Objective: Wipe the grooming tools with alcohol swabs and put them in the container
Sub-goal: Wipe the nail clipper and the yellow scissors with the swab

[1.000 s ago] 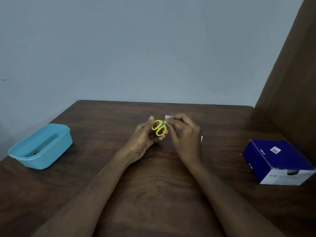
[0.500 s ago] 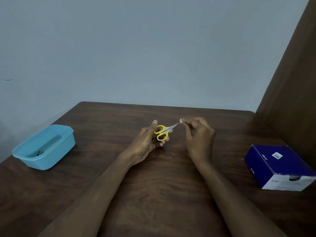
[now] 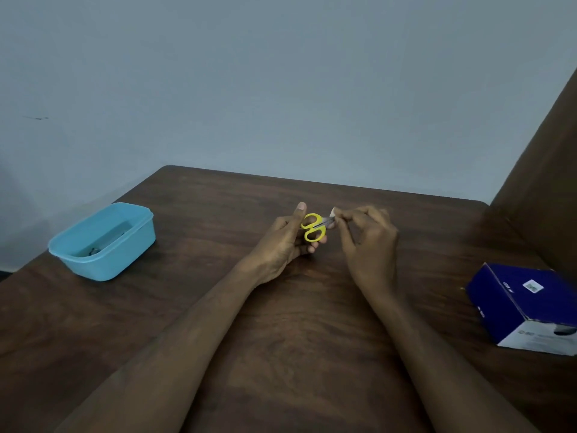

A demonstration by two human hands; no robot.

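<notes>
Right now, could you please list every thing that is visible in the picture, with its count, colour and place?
scissors: one, yellow handles with grey blades, held above the table centre
alcohol swab: one, white, pinched against the scissor blades
container: one, light blue, open, left side of the table; something small and dark lies inside, too unclear to name
box: one, dark blue with a white end, right edge of the table
table: one, dark brown wood
wall: one, pale grey-blue, behind the table
left hand: one, holds the scissors by the handles
right hand: one, pinches the swab
</notes>
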